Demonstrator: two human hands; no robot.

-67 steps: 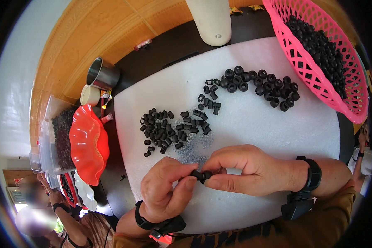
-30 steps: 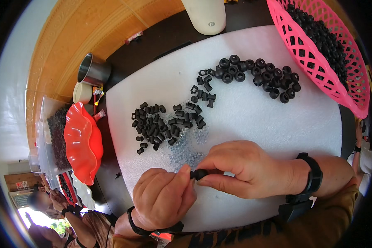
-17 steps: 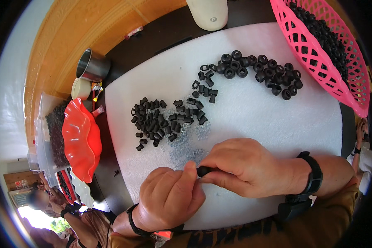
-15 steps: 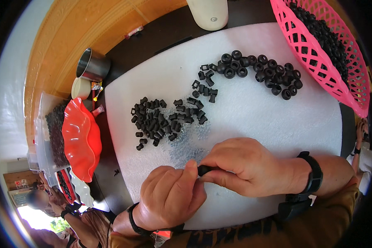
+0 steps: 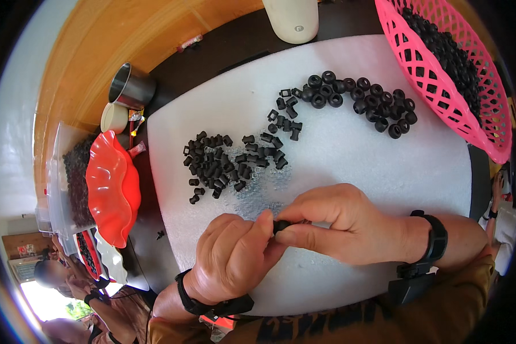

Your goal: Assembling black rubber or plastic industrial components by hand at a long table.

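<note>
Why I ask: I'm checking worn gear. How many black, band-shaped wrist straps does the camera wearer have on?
2. One black strap is around the left wrist, another black strap around the right wrist. Any under the brown sleeves would be hidden.

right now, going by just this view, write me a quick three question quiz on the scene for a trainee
1. What do the left hand and right hand grip between them?
2. True or false: the pink basket holds many black parts.
3. Which of these sits to the left of the white sheet?
A) the pink basket
B) the red wavy-edged dish
C) the white container

Key:
1. A small black piece
2. True
3. B
</note>
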